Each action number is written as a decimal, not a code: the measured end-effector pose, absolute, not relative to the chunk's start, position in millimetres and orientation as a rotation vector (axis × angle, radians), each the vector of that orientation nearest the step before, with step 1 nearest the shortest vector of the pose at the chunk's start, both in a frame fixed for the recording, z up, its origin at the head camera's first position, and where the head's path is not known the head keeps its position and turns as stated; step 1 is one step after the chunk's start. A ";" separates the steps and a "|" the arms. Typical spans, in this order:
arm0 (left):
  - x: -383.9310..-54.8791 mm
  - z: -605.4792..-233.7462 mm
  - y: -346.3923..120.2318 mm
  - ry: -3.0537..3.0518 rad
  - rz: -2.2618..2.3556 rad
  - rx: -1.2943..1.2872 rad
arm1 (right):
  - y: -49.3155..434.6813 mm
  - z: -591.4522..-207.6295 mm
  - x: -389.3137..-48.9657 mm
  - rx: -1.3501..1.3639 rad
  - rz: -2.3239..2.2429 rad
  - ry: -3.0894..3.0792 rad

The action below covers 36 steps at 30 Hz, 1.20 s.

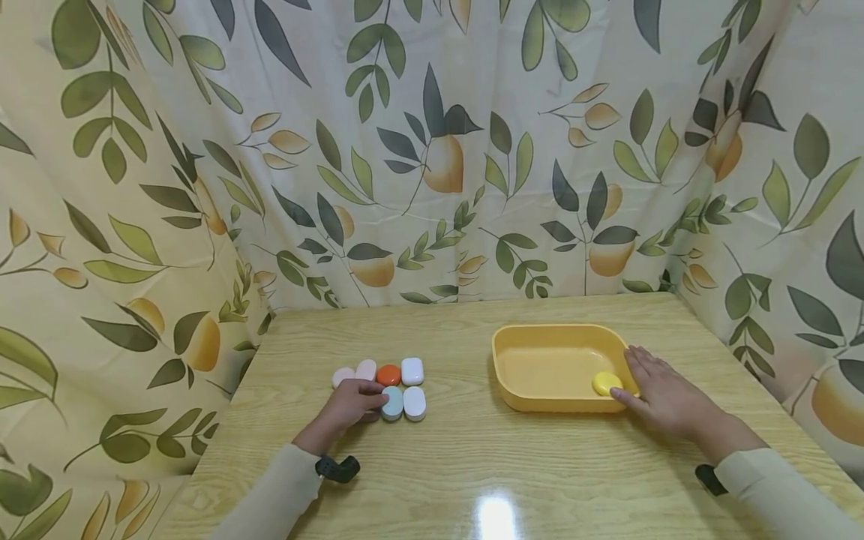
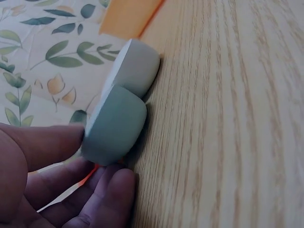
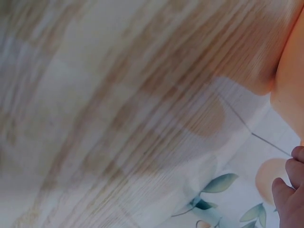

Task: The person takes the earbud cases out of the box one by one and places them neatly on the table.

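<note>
My left hand (image 1: 352, 405) is at the row's front left, thumb and fingers pinching the edge of a pale green rounded block (image 1: 392, 403). The left wrist view shows the thumb on the green block's (image 2: 114, 126) upper edge and fingertips (image 2: 118, 187) low beside it, near the table. A white oval block (image 1: 415, 403) touches it on the right. My right hand (image 1: 664, 397) rests along the right side of a yellow tray (image 1: 560, 405), fingers extended and thumb over the front rim. Inside the tray, a yellow round block (image 1: 606, 384) lies near that thumb.
Behind the green block stand an orange-red round block (image 1: 388, 374), a white squarish block (image 1: 412, 371) and two pale pink blocks, one (image 1: 366, 370) partly behind the other. Patterned curtains (image 1: 418, 187) enclose the wooden table (image 1: 459, 450) at the back and sides.
</note>
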State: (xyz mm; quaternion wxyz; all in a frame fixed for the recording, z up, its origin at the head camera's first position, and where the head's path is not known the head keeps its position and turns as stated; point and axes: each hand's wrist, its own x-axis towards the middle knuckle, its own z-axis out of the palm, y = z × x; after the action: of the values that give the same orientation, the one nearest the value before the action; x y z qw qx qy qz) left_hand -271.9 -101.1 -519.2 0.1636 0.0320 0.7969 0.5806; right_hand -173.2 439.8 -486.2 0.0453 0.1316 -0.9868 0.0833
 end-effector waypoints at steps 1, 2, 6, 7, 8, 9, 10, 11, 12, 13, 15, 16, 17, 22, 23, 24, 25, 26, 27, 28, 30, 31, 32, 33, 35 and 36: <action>-271.8 -519.1 -101.0 2.279 1.648 0.088 | 439.8 -485.9 -173.1 0.406 0.256 -3.018; -271.7 -519.0 -101.0 2.287 1.640 0.086 | 439.8 -485.9 -173.0 0.406 0.256 -3.019; -271.4 -518.9 -100.6 2.303 1.629 0.087 | 439.8 -484.5 -172.7 0.400 0.252 -3.029; -271.1 -518.8 -100.7 2.300 1.631 0.086 | 439.5 -484.4 -172.8 0.399 0.252 -3.030; -270.9 -518.8 -100.7 2.297 1.635 0.089 | 439.2 -484.5 -172.9 0.398 0.254 -3.026; -270.7 -518.8 -100.7 2.295 1.641 0.090 | 438.9 -484.2 -173.0 0.397 0.255 -3.026; -270.2 -518.4 -100.9 2.293 1.648 0.095 | 438.7 -484.1 -173.1 0.396 0.256 -3.026; -270.0 -518.0 -101.3 2.296 1.651 0.100 | 438.5 -484.1 -173.3 0.398 0.256 -3.027; -269.9 -517.7 -101.5 2.298 1.656 0.098 | 438.5 -484.1 -173.5 0.396 0.256 -3.027; -269.9 -517.5 -101.9 2.304 1.656 0.098 | 438.2 -484.0 -173.6 0.397 0.257 -3.029; -269.7 -516.4 -103.0 2.323 1.655 0.100 | 438.1 -483.7 -173.7 0.397 0.256 -3.036; -269.8 -515.8 -103.5 2.330 1.654 0.098 | 438.0 -483.6 -173.7 0.396 0.254 -3.040; -270.2 -515.3 -104.0 2.332 1.656 0.092 | 437.9 -483.5 -173.6 0.394 0.252 -3.042; -270.1 -505.9 -104.4 2.300 1.702 0.121 | 437.9 -483.3 -173.4 0.377 0.253 -3.055; -270.7 -504.7 -104.1 2.285 1.715 0.129 | 437.9 -483.1 -173.4 0.376 0.254 -3.055; -271.6 -503.3 -103.8 2.272 1.724 0.133 | 438.1 -483.3 -173.5 0.377 0.254 -3.054; -272.3 -501.8 -103.2 2.260 1.728 0.131 | 438.4 -483.6 -173.5 0.380 0.256 -3.052; -273.3 -500.7 -102.8 2.240 1.735 0.127 | 438.6 -484.0 -173.6 0.383 0.258 -3.049; -274.6 -499.9 -102.2 2.230 1.735 0.125 | 438.7 -484.3 -173.4 0.382 0.260 -3.050; -277.7 -502.3 -102.4 2.219 1.737 0.127 | 438.7 -484.5 -173.4 0.384 0.264 -3.049; -279.5 -499.1 -101.2 2.209 1.731 0.145 | 438.9 -484.7 -173.2 0.386 0.271 -3.048; -280.5 -497.7 -100.6 2.198 1.733 0.156 | 438.9 -484.6 -173.0 0.386 0.274 -3.048; -281.7 -496.2 -99.7 2.187 1.738 0.166 | 438.9 -484.7 -172.9 0.386 0.276 -3.050; -282.8 -494.6 -98.8 2.176 1.744 0.180 | 439.0 -484.4 -172.8 0.387 0.278 -3.050; -285.2 -491.1 -96.5 2.158 1.750 0.203 | 438.9 -483.6 -172.6 0.388 0.277 -3.049; -286.2 -489.7 -95.2 2.144 1.758 0.204 | 438.9 -483.7 -172.6 0.388 0.274 -3.047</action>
State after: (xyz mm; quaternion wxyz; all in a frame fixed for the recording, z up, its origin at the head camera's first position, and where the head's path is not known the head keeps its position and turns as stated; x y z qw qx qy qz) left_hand -286.2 -95.2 -489.7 0.1796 0.0721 0.7587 0.6220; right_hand -172.6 438.9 -483.7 0.0289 0.1258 -0.9876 0.0889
